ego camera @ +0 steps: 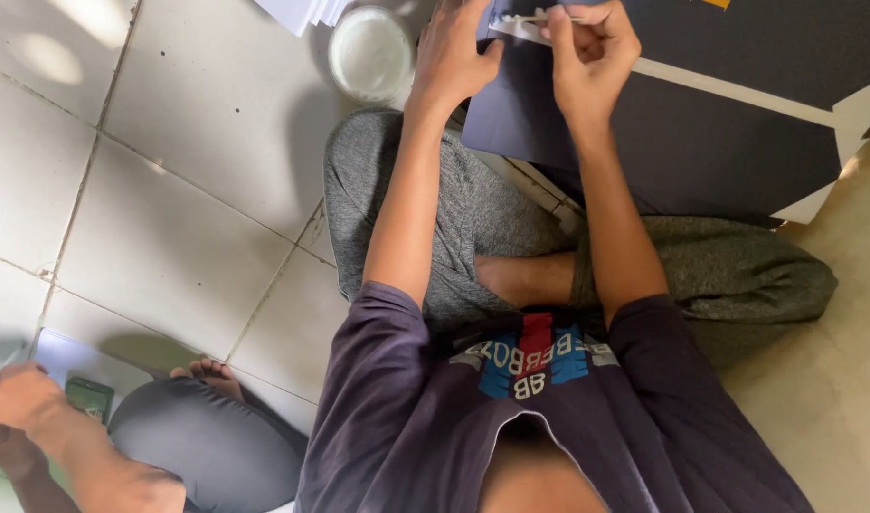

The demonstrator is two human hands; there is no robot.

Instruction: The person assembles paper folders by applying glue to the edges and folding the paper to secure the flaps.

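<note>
I sit cross-legged on a tiled floor. My left hand [454,52] rests flat on a large dark blue-grey sheet of card [682,133] that lies across my knees and the floor. My right hand [592,52] pinches a narrow white strip [520,24] at the sheet's top edge, fingers closed on it. A white band [739,90] runs across the dark sheet to the right.
A round white container of pale paste [370,52] stands on the tiles left of my left hand. White paper sheets [302,11] lie at the top edge. Another person's arm [65,427], knee and foot [212,375] are at the lower left, near a green box [88,397].
</note>
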